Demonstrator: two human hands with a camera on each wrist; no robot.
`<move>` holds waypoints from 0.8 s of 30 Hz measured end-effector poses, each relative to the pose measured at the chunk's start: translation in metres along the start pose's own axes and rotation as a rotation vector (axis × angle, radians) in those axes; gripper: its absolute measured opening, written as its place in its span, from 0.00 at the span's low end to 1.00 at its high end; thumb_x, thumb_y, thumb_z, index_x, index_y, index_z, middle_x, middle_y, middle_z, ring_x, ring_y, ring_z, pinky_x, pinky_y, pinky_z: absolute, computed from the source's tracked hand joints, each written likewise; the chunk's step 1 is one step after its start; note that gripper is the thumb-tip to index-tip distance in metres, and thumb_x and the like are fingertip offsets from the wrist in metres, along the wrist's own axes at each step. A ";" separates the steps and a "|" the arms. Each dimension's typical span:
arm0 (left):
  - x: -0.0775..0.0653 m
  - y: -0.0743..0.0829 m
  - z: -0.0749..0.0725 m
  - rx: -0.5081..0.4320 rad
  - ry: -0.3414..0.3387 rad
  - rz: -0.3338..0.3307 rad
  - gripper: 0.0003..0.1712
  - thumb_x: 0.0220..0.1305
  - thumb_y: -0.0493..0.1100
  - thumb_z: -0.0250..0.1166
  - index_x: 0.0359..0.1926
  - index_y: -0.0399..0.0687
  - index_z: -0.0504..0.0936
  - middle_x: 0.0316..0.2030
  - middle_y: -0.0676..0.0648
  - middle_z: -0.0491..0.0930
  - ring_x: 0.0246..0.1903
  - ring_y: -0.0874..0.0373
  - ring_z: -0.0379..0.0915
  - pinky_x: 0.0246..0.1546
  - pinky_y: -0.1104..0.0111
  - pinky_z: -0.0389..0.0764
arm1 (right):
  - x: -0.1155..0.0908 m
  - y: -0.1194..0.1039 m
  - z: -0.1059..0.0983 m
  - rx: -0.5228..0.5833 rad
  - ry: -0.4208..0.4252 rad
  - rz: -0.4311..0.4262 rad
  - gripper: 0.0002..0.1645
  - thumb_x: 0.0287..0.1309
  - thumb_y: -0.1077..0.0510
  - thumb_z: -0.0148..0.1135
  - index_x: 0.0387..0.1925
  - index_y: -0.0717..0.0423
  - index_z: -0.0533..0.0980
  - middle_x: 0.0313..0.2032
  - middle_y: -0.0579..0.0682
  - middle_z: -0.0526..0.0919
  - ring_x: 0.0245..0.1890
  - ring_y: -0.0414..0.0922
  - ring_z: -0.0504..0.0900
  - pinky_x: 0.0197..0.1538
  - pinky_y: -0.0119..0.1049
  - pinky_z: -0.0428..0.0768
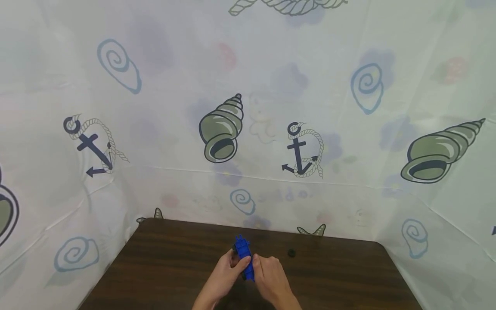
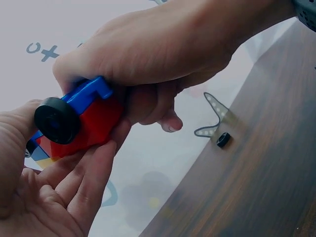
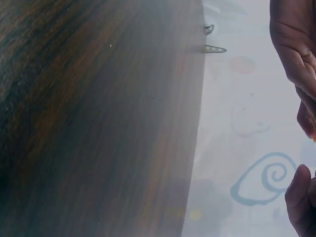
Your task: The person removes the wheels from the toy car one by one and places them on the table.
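Toy vehicle [image 1: 243,250] in the grasping fingers of left hand [image 1: 224,272] and right hand [image 1: 271,275], partly hidden by both.

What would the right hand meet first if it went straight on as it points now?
Most likely the blue toy vehicle; the right hand seems to touch it, though exact depth is unclear.

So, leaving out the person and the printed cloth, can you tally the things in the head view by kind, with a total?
Toy, blue on top and held: 1
Loose wheel, black, lying on the table: 1
Table, dark brown: 1
Total: 3
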State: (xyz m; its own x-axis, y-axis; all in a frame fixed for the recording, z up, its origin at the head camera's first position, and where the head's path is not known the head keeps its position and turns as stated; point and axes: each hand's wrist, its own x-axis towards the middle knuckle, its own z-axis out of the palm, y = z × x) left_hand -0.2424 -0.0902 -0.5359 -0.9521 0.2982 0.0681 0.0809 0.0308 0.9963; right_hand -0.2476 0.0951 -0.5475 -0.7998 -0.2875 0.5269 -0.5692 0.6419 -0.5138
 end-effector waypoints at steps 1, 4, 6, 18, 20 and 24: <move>0.000 0.000 0.000 0.005 0.003 -0.002 0.32 0.83 0.55 0.60 0.66 0.28 0.72 0.48 0.41 0.91 0.47 0.54 0.86 0.44 0.64 0.84 | 0.000 0.000 0.000 -0.007 0.002 -0.003 0.32 0.83 0.59 0.49 0.15 0.43 0.62 0.14 0.27 0.55 0.14 0.21 0.50 0.17 0.21 0.51; 0.001 0.000 0.000 0.018 0.006 -0.007 0.31 0.82 0.55 0.60 0.65 0.30 0.73 0.45 0.43 0.91 0.44 0.55 0.84 0.43 0.63 0.83 | 0.000 0.000 -0.001 -0.024 0.007 -0.014 0.32 0.84 0.58 0.49 0.15 0.43 0.63 0.14 0.27 0.55 0.14 0.20 0.50 0.17 0.20 0.51; 0.002 0.000 0.000 0.028 0.006 -0.011 0.30 0.82 0.56 0.61 0.64 0.31 0.74 0.44 0.44 0.91 0.43 0.55 0.83 0.43 0.63 0.81 | 0.000 0.001 -0.002 -0.022 -0.005 -0.013 0.32 0.84 0.57 0.48 0.15 0.43 0.63 0.14 0.27 0.56 0.14 0.20 0.50 0.17 0.20 0.51; 0.000 0.001 0.000 -0.137 -0.122 0.024 0.36 0.84 0.50 0.58 0.75 0.26 0.62 0.57 0.35 0.87 0.54 0.54 0.87 0.57 0.71 0.84 | 0.009 0.003 -0.018 0.267 -0.012 0.279 0.32 0.83 0.59 0.45 0.15 0.50 0.59 0.15 0.36 0.55 0.17 0.30 0.51 0.23 0.28 0.51; 0.000 0.001 0.003 -0.127 -0.131 0.029 0.36 0.84 0.50 0.59 0.76 0.27 0.61 0.57 0.35 0.87 0.54 0.54 0.87 0.58 0.71 0.84 | 0.010 0.004 -0.020 0.254 -0.037 0.288 0.29 0.82 0.59 0.45 0.17 0.49 0.59 0.17 0.37 0.56 0.18 0.31 0.52 0.24 0.29 0.53; 0.001 0.002 0.007 -0.089 -0.102 0.028 0.38 0.84 0.52 0.59 0.77 0.29 0.59 0.57 0.36 0.87 0.55 0.51 0.87 0.59 0.63 0.86 | 0.011 0.011 -0.023 0.257 -0.089 0.322 0.24 0.86 0.50 0.45 0.26 0.48 0.65 0.23 0.40 0.62 0.22 0.33 0.59 0.27 0.30 0.60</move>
State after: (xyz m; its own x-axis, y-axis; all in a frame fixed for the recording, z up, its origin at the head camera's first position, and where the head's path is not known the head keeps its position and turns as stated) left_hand -0.2410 -0.0836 -0.5339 -0.9145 0.3932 0.0947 0.0764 -0.0621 0.9951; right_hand -0.2583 0.1152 -0.5316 -0.9517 -0.1689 0.2565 -0.3071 0.5140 -0.8009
